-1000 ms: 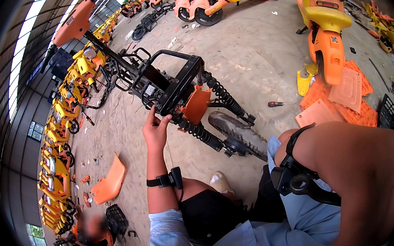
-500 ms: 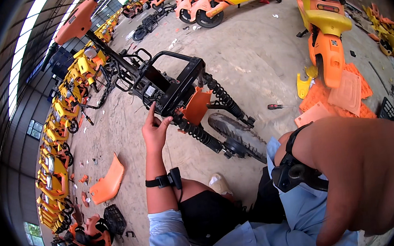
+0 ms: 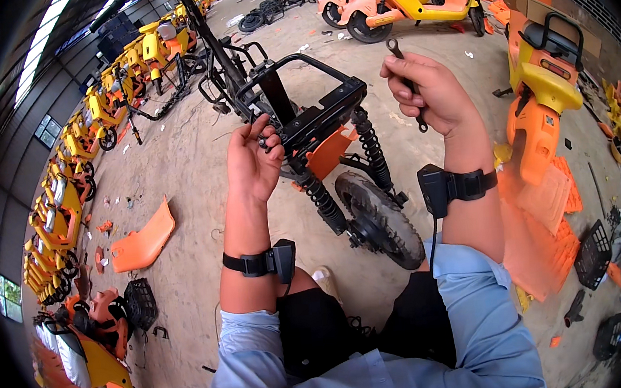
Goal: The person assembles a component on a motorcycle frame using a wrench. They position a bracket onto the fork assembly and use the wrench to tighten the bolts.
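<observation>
Taking the stripped scooter frame (image 3: 329, 111) as your landmark: it stands on the floor with its wheel (image 3: 381, 221) toward you, which seems to put the black rack within easy reach of both your arms. Far to its left runs a row of yellow scooters (image 3: 100, 112), apparently parked aside to leave working room. Nearer, but well apart from the frame, a curved orange panel (image 3: 144, 238) lies on the floor, probably put there out of the way.

Your left hand (image 3: 252, 162) is at the rack's left edge, palm turned partly up, fingers curled around a small dark piece (image 3: 264, 143), perhaps a bolt. The curl likely keeps something so small from dropping. Whether that hand also touches the rack, you cannot tell from here.

Your right hand (image 3: 434, 91) is raised just beside the frame's right side, closed around a wrench (image 3: 395, 51). You grip it mid-shaft, so both ends stick out, the upper one leaning toward the frame; that hold looks more like carrying than turning. Your forearm rises almost straight below it.

Farther right of the frame, flat orange panels (image 3: 548, 203) lie overlapping, seemingly gathered together.
</observation>
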`<state>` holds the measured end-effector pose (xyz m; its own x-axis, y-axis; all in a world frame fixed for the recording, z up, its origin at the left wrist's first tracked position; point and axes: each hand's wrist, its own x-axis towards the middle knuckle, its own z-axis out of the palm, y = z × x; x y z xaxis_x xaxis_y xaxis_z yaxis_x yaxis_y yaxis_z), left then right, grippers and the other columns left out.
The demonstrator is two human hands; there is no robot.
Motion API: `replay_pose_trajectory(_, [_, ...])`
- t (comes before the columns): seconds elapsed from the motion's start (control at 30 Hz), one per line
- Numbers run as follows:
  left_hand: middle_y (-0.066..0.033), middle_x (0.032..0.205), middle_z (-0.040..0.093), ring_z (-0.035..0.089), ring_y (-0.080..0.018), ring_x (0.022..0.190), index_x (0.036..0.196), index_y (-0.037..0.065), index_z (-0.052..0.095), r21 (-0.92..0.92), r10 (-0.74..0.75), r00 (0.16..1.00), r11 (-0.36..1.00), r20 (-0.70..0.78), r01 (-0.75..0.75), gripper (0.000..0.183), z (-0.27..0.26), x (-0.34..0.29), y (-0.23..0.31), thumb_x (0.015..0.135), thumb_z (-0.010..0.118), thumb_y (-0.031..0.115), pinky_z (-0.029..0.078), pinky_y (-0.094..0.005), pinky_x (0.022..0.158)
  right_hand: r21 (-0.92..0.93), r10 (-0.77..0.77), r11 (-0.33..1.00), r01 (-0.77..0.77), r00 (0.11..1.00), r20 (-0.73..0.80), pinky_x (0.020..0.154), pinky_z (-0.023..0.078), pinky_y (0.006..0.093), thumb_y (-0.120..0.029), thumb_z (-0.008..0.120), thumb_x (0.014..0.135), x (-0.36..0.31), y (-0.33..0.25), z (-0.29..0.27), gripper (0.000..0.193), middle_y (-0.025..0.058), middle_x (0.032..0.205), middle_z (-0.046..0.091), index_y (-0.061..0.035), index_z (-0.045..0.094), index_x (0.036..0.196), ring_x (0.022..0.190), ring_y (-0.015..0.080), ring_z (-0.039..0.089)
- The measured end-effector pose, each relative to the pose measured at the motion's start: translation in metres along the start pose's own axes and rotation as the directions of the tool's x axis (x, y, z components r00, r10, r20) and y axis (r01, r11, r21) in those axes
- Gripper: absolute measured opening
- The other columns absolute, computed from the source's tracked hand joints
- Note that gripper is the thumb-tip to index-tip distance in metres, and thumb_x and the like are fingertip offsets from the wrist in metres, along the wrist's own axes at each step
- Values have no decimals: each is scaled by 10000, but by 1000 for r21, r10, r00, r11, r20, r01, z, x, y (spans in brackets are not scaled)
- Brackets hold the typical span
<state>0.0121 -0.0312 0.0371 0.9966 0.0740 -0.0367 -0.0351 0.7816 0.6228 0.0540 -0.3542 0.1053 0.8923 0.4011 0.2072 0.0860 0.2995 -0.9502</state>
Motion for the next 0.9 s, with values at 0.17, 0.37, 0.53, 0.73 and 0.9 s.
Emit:
replay_pose_trajectory(0.17, [-132,1105,568,550,-209,912,1365,-71,483,-33,107,991,994,78,-105,435,-8,-9,-1,938,475,14,467,-301,721,-242,53,968,-66,997,-59,439,248,221,-245,621,1023,14,22,41,186,-46,694,490,-63,647,1051,504,21,324])
replay_pose_trajectory(0.37, [-129,1139,576,549,-149,879,1360,-50,506,-16,131,984,991,124,-130,316,-6,-22,0,1088,486,109,462,-241,689,-448,-25,893,48,998,58,632,468,265,-211,651,1014,21,54,65,259,-1,803,640,12,676,1143,710,77,565])
replay_pose_trajectory(0.53, [-19,944,558,463,-87,677,1238,17,560,56,125,965,988,230,-142,327,-25,-25,3,1127,490,315,385,-224,539,-433,-52,898,75,997,64,633,473,272,-218,651,1016,21,62,73,260,-2,802,633,21,678,1115,700,85,559])
replay_pose_trajectory(0.73, [12,858,496,421,-84,641,1228,38,563,215,82,991,971,103,-103,351,-26,-25,4,1128,463,360,346,-241,519,-435,-13,899,39,998,61,608,447,263,-207,657,1010,24,66,71,230,-11,763,609,14,682,1067,686,76,547])
replay_pose_trajectory(0.9, [-39,925,523,460,-117,756,1428,-48,492,131,65,989,988,131,-83,452,-4,-25,5,1115,431,272,401,-257,608,-450,-2,892,39,996,84,612,418,223,-193,666,1015,25,62,74,184,-44,810,610,-19,683,1074,704,41,532])
